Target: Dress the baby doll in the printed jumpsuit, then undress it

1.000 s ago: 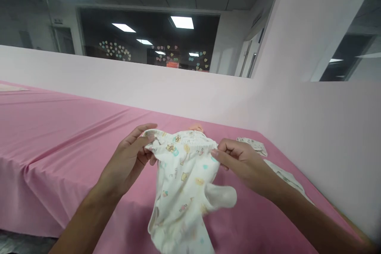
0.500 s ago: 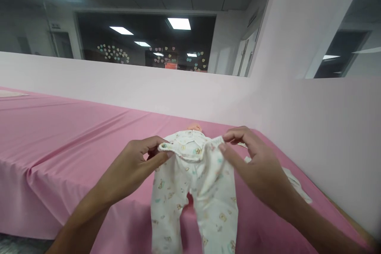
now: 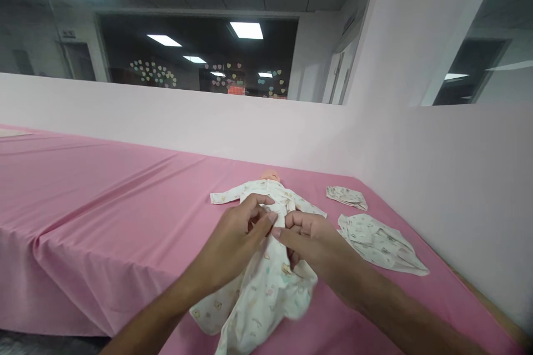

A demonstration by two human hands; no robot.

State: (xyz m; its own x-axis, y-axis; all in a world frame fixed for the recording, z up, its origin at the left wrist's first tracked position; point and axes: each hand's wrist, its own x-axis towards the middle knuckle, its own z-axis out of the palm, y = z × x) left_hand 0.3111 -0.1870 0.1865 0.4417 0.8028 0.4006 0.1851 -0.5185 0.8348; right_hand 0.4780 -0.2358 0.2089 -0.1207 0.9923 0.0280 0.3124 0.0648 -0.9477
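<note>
Pinching the waistband of the small white cotton baby trousers with pastel animal prints [image 3: 258, 294], I have my left hand [image 3: 237, 244] and my right hand [image 3: 310, 241] close together over the middle of a baby doll in a white printed long-sleeved top [image 3: 266, 193]. Each grip is closed on the trousers' upper edge, thumbs and fingertips nearly touching one another across the fabric.

The doll lies on its back on the table under a pink cloth [image 3: 104, 194], its head toward the pale pink wall [image 3: 200, 122] and its sleeves spread to both sides. The trousers trail from my hands toward me, their legs rumpled and lying loosely on the cloth.

As I judge it, the top is already on the doll, while the trousers are only brought up to its waist. Whether the doll's legs are inside the trouser legs I cannot tell, since my hands and the bunched fabric hide them.

To my right lie a small folded white printed cloth [image 3: 346, 197] and, nearer me, a larger crumpled white printed garment [image 3: 381, 244], both untouched.
</note>
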